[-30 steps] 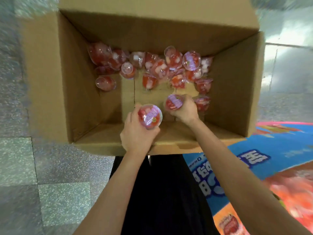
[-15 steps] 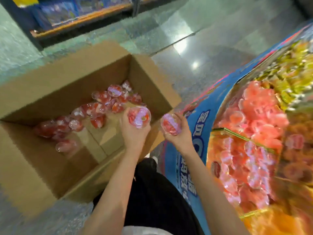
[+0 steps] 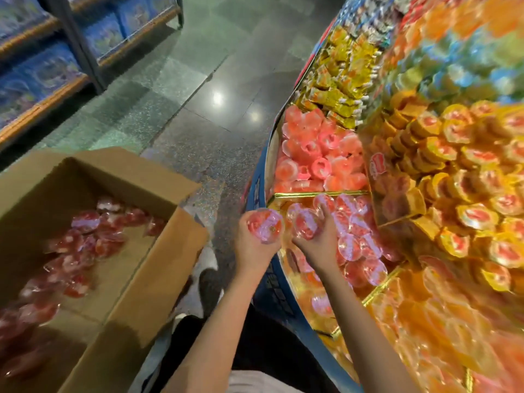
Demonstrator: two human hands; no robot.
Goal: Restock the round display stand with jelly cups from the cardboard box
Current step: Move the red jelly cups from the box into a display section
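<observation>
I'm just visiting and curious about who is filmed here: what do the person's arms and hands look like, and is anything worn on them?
Both forearms are bare, with no sleeves in view. The left hand and right hand wear no gloves, and no watch, ring or bracelet shows. Lower in the picture are dark clothing and a pale strip of fabric.

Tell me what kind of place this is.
Most likely a shop's snack aisle. A round, blue-rimmed display stand is divided into sections heaped with packaged sweets, shelves of blue packets line the tiled floor, and an open brown cardboard box of red jelly cups sits alongside.
</observation>
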